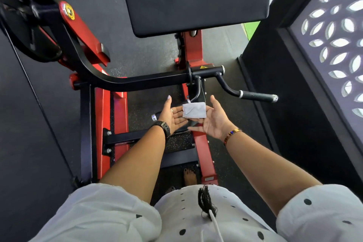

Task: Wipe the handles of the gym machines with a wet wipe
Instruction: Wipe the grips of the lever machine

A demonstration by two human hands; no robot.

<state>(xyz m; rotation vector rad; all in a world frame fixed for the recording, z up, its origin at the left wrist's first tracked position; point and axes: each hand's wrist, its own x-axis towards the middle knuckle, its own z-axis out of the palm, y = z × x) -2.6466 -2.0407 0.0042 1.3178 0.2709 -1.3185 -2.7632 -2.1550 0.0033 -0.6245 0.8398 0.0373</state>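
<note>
Since the wipe [194,110] merely lies across my left hand [174,119] and right hand [215,121], fingers [179,116] slack and, I think, not pinching, it may slip to the floor [149,59] before reaching the far-right handle [257,96].

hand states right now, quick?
Left hand: open, palm up, fingertips at the wipe.
Right hand: open, palm up, wipe resting on its fingers.

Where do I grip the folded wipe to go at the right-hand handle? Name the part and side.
Probably its right half, from above: the wipe lies flat and folded across the fingers of the open left hand and right hand, so the right thumb can close down onto it; the handle lies that side.
</note>
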